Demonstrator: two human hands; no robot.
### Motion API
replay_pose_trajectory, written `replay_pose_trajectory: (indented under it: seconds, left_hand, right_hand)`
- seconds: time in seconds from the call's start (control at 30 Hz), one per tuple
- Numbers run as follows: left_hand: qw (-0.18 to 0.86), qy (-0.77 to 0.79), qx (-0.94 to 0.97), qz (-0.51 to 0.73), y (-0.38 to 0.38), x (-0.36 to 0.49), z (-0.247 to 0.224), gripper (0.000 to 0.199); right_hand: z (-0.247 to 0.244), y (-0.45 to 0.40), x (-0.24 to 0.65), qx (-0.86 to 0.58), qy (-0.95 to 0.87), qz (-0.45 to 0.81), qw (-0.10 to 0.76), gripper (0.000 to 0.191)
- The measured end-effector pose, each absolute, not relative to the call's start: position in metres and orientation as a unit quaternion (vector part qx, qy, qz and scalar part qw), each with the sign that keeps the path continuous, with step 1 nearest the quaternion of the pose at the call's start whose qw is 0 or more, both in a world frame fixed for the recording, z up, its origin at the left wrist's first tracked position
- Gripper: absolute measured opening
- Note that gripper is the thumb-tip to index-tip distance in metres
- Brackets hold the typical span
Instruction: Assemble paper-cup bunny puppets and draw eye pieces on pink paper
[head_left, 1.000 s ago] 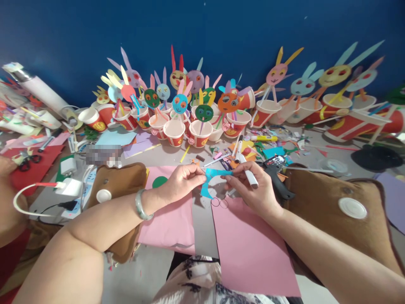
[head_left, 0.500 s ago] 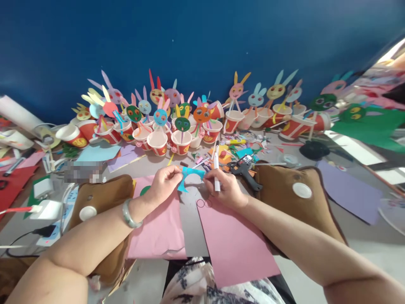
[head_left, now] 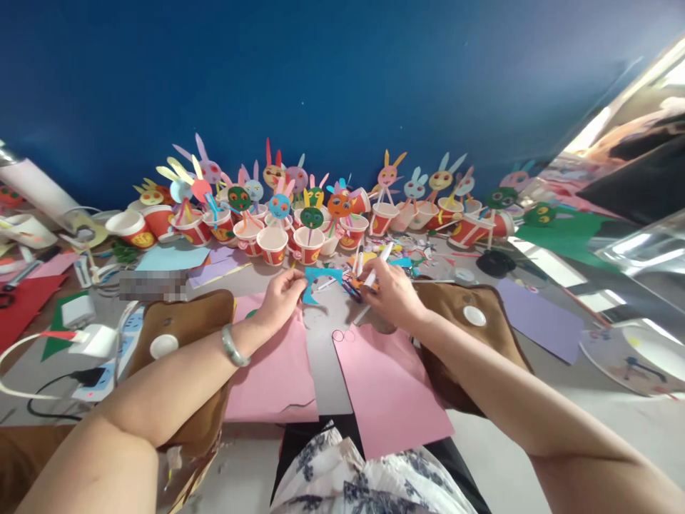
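Note:
My left hand (head_left: 282,298) pinches a blue paper scrap (head_left: 327,274) by its left end, above the grey tabletop. The scrap has a rounded piece cut out of its lower edge. My right hand (head_left: 394,294), to the right of the scrap and apart from it, has its fingers closed round a white marker pen (head_left: 381,261) that slants up to the right. Just beyond these fingers lie loose pens and paper bits, partly hidden. Below my right hand is a pink sheet (head_left: 393,392) with two drawn circles at its top left corner. Another pink sheet (head_left: 272,385) lies under my left wrist.
Red-and-white paper cups (head_left: 272,245) holding paper rabbit faces line the back by the blue wall (head_left: 342,78). Brown cushions (head_left: 187,335) lie on both sides. A power strip (head_left: 128,335) with cables is at left, a purple sheet (head_left: 540,321) at right.
My right hand has let go of the blue scrap and moved right, with the pen tilting over. The left hand still holds the scrap. The view has shifted a little to the right.

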State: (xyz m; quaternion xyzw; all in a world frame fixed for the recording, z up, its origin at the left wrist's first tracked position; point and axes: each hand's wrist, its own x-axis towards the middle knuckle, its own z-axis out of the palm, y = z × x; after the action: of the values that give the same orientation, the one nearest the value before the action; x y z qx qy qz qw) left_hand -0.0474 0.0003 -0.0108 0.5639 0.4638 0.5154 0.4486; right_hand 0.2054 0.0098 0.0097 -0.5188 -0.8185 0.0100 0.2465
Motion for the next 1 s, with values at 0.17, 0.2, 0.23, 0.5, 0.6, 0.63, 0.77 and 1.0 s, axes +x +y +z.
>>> replay_pose_trajectory:
  seconds: [0.17, 0.2, 0.23, 0.5, 0.6, 0.63, 0.77, 1.0]
  left_hand:
    - [0.460, 0.444, 0.556, 0.531, -0.002, -0.046, -0.003, 0.012]
    - [0.470, 0.442, 0.543, 0.538, -0.003, -0.045, -0.001, 0.011]
    - [0.482, 0.438, 0.528, 0.544, -0.002, -0.045, -0.001, 0.010]
    - [0.556, 0.399, 0.461, 0.565, 0.001, -0.044, -0.005, 0.006]
    - [0.572, 0.387, 0.463, 0.556, 0.000, -0.046, -0.003, 0.009]
    - [0.574, 0.383, 0.465, 0.555, -0.001, -0.046, -0.002, 0.009]
    - [0.585, 0.381, 0.464, 0.545, -0.002, -0.044, 0.003, 0.006]
    - [0.574, 0.396, 0.489, 0.524, -0.006, -0.043, 0.012, 0.006]
  right_hand:
    - [0.017, 0.033, 0.219, -0.521, -0.837, 0.008, 0.165, 0.011]
    - [0.016, 0.035, 0.219, -0.517, -0.841, 0.006, 0.159, 0.010]
    - [0.015, 0.037, 0.218, -0.515, -0.842, 0.005, 0.158, 0.010]
    - [0.003, 0.042, 0.198, -0.436, -0.892, -0.039, 0.117, 0.029]
    - [-0.006, 0.052, 0.183, -0.431, -0.896, -0.047, 0.098, 0.029]
    - [-0.009, 0.056, 0.178, -0.433, -0.895, -0.052, 0.093, 0.028]
    - [-0.017, 0.072, 0.167, -0.437, -0.894, -0.061, 0.077, 0.026]
    - [-0.019, 0.061, 0.149, -0.413, -0.904, -0.054, 0.095, 0.016]
